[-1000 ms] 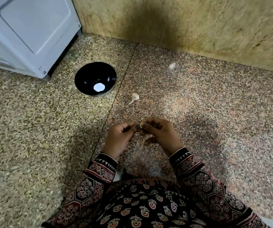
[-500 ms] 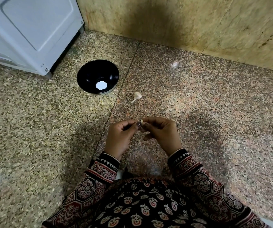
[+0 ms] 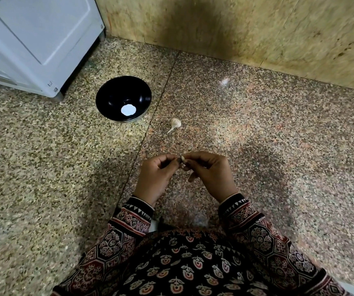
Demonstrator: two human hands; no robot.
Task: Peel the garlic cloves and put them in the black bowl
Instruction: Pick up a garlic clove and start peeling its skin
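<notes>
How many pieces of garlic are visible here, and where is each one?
2. One garlic piece lies on the floor right of the black bowl; one clove is pinched between the left hand and the right hand. The fingers may hide more.

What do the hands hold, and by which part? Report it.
A small garlic clove, pinched by the fingertips of the right hand; the left hand pinches its left end with thumb and fingertip.

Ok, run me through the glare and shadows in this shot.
Head view: white patch, likely glare, inside the black bowl; two glints on the floor; a dark shadow on the wall; garlic clove small but sharp.
</notes>
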